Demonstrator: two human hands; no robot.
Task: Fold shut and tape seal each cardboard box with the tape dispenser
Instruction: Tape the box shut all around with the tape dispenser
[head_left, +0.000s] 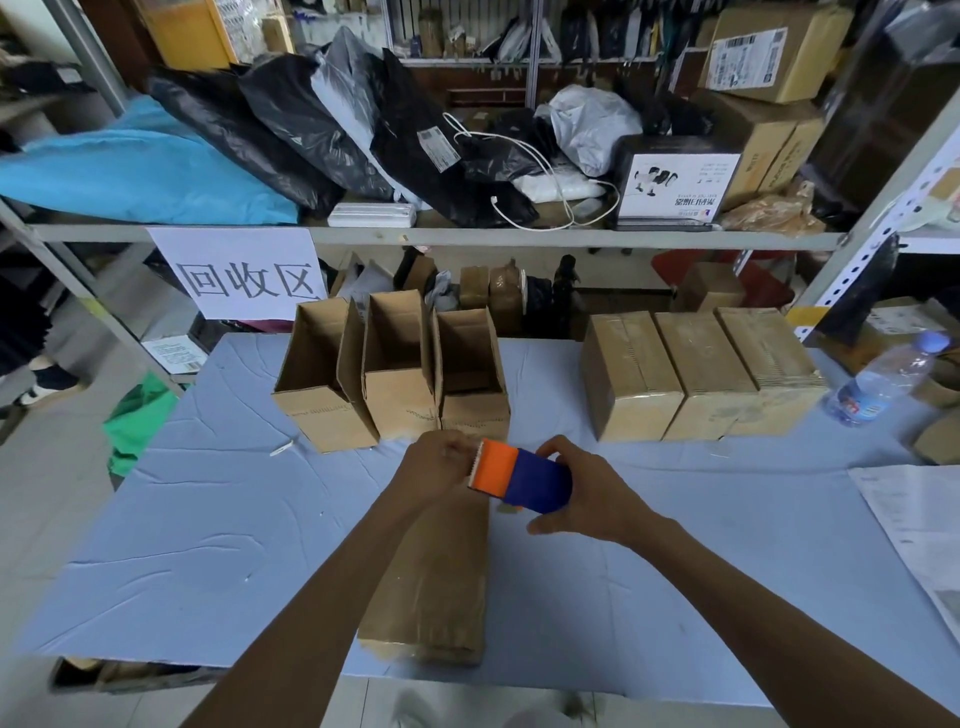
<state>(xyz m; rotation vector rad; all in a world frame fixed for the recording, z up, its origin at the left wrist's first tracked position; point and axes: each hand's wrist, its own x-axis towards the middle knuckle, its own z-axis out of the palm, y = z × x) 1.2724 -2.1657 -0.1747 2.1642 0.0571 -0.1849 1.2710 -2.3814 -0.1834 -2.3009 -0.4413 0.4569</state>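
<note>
A closed cardboard box (436, 587) lies lengthwise on the blue table (208, 545) in front of me, partly hidden by my left forearm. My right hand (587, 493) grips a blue and orange tape dispenser (519, 480) above the box's far end. My left hand (439, 465) has its fingers curled at the dispenser's orange toothed edge; whether it pinches tape is blurred. Three open boxes (395, 369) stand upright behind. Three closed boxes (696, 374) sit in a row at the right.
A plastic water bottle (888, 384) lies at the table's right edge, with a printed paper sheet (919, 530) nearer me. A metal shelf (415, 234) with bags, boxes and a paper sign (244, 275) stands behind the table. Green fabric (140, 421) lies on the floor left.
</note>
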